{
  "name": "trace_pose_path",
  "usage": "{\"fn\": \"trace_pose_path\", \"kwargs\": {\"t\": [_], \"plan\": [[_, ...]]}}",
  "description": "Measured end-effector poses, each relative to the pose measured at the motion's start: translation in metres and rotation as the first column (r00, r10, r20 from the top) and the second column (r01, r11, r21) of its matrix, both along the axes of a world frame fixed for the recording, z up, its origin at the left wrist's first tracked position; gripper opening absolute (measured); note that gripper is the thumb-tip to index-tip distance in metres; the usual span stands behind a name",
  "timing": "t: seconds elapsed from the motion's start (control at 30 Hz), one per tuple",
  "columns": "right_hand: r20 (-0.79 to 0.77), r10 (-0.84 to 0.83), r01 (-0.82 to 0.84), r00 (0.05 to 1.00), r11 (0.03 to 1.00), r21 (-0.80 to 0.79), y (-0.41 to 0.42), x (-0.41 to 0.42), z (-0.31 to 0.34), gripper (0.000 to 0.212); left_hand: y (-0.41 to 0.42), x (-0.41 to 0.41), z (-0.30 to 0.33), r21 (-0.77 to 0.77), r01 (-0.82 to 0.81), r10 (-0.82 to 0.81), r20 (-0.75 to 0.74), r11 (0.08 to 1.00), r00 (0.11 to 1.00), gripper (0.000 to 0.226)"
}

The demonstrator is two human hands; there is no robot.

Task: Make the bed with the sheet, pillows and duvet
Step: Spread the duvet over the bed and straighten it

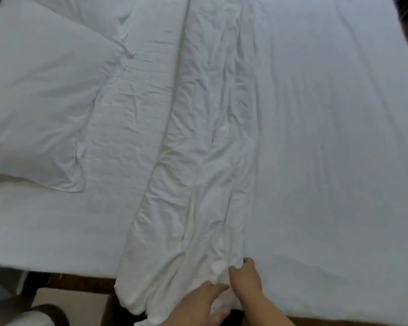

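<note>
At the near edge of the bed, the left hand (204, 300) and right hand (246, 278) both grasp the duvet's (198, 161) bunched fold, probably to spread it; a pillow (40, 102) lies toward the far left corner.

A single head-worn camera looks steeply down and forward from just above the near edge of the bed (57, 231). It sits close over the hands, the left hand (198, 302) and right hand (246, 278) low in view, with the bed stretching away beyond them.
</note>
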State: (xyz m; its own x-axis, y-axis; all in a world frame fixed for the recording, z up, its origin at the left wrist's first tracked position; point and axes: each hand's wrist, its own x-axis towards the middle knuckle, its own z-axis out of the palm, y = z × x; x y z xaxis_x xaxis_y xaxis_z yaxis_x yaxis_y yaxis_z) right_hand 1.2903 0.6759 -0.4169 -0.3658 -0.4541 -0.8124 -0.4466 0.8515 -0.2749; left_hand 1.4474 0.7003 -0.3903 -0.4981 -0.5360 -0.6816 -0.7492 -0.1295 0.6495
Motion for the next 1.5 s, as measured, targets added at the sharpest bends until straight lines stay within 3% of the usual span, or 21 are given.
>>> {"fn": "trace_pose_path", "kwargs": {"t": [0.07,0.13,0.17,0.2,0.27,0.37,0.47,0.53,0.57,0.6,0.7,0.77,0.87,0.9,0.97,1.03,1.1,1.2,1.3,1.37,1.5], "plan": [[-0.017,-0.084,0.083,0.996,0.994,-0.068,-0.015,0.003,-0.004,0.043,-0.002,0.012,-0.005,-0.283,-0.188,0.191,-0.018,0.94,0.981,0.064],[0.02,-0.111,0.113,0.994,0.981,-0.157,-0.023,0.006,-0.009,0.054,-0.009,0.029,-0.016,-0.52,-0.252,0.362,0.119,0.816,0.925,0.057],[0.03,-0.107,0.111,0.994,0.979,-0.173,-0.021,0.008,-0.01,0.061,-0.013,0.037,-0.019,-0.54,-0.269,0.437,0.21,0.798,0.875,0.061],[0.033,-0.112,0.116,0.993,0.978,-0.174,-0.018,0.01,-0.008,0.071,-0.017,0.043,-0.022,-0.474,-0.295,0.466,0.297,0.83,0.834,0.069],[-0.021,-0.097,0.093,0.995,0.983,-0.16,-0.014,0.014,-0.012,0.092,-0.017,0.055,-0.034,-0.303,-0.304,0.401,0.344,0.903,0.849,0.09],[-0.202,0.057,-0.09,0.978,0.983,-0.159,-0.011,0.026,-0.014,0.105,-0.011,0.055,-0.042,-0.202,-0.163,0.203,0.193,0.966,0.96,0.088],[-0.173,0.177,-0.207,0.969,0.962,-0.177,-0.008,0.032,-0.017,0.086,-0.004,0.029,-0.037,-0.142,0.047,-0.051,-0.026,0.989,0.998,0.044],[-0.077,0.153,-0.163,0.985,0.977,-0.134,-0.012,0.022,-0.024,0.044,0.005,0.017,-0.038,-0.107,0.089,-0.098,-0.091,0.99,0.991,0.028],[-0.048,0.166,-0.171,0.985,0.979,-0.114,-0.014,0.013,-0.025,0.021,0.006,0.016,-0.038,-0.105,0.022,-0.032,-0.089,0.994,0.995,0.028],[-0.046,0.179,-0.183,0.983,0.978,-0.096,-0.016,0.003,-0.023,0.014,0.004,0.02,-0.04,-0.146,-0.092,0.08,-0.089,0.985,0.993,0.026],[-0.168,-0.022,0.005,0.986,0.995,-0.099,-0.004,-0.036,-0.027,0.015,-0.004,0.046,-0.051,-0.339,-0.347,0.335,-0.095,0.874,0.938,0.022],[-0.272,-0.116,0.122,0.955,0.992,0.005,0.014,-0.065,-0.031,0.015,-0.016,0.061,-0.051,-0.465,-0.391,0.424,-0.037,0.794,0.905,0.035],[-0.208,-0.168,0.176,0.964,0.984,0.021,0.018,-0.08,-0.031,0.017,-0.039,0.082,-0.045,-0.509,-0.39,0.501,0.095,0.767,0.86,0.043],[-0.163,-0.215,0.21,0.963,0.977,-0.049,0.012,-0.078,-0.028,0.017,-0.043,0.089,-0.05,-0.51,-0.371,0.51,0.163,0.776,0.844,0.04],[-0.009,-0.308,0.304,0.951,0.944,-0.131,-0.002,-0.07,-0.02,0.04,-0.051,0.103,-0.058,-0.454,-0.389,0.555,0.32,0.801,0.768,0.056],[0.113,-0.266,0.277,0.957,0.956,-0.1,-0.005,-0.063,-0.019,0.077,-0.056,0.118,-0.062,-0.393,-0.429,0.576,0.435,0.813,0.692,0.078],[0.176,-0.22,0.228,0.96,0.973,-0.026,0.0,-0.062,-0.026,0.091,-0.062,0.132,-0.064,-0.308,-0.554,0.633,0.41,0.774,0.657,0.088],[0.268,-0.231,0.237,0.935,0.972,0.01,0.004,-0.063,-0.034,0.065,-0.068,0.147,-0.07,-0.102,-0.752,0.736,0.327,0.652,0.593,0.083],[0.24,-0.232,0.279,0.943,0.943,-0.183,0.006,-0.06,-0.032,0.034,-0.063,0.154,-0.065,-0.124,-0.701,0.696,0.328,0.702,0.639,0.055],[0.167,-0.173,0.21,0.971,0.949,-0.235,0.019,-0.059,-0.036,0.037,-0.044,0.151,-0.058,-0.154,-0.722,0.734,0.251,0.675,0.632,0.039],[-0.052,0.025,-0.028,0.998,0.998,-0.058,0.021,-0.056,-0.042,0.05,-0.016,0.145,-0.066,-0.145,-0.716,0.721,0.293,0.683,0.628,0.037]]}}
